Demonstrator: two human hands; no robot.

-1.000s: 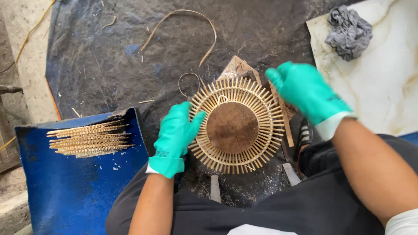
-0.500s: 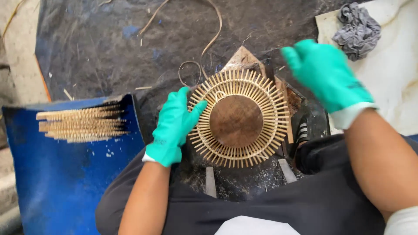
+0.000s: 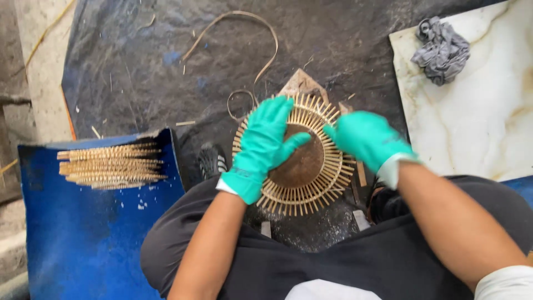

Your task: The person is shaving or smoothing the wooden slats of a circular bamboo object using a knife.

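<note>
Dark crinkled tarp (image 3: pixel 166 66) covers the floor, with a blue board (image 3: pixel 83 233) and white marble slab (image 3: pixel 477 128) on either side. In the middle sits a round sunburst frame (image 3: pixel 302 186) of thin bamboo sticks: light, stiff and brittle-looking, best held by the solid centre. The left hand (image 3: pixel 264 147) lies spread flat on it; the right hand (image 3: pixel 366 139) pinches its rim.

Left hand (image 3: pixel 265 145) and right hand (image 3: pixel 367 139): teal rubber gloves, cuffs at wrists. Forearms bare. Dark trousers, white shirt.
</note>
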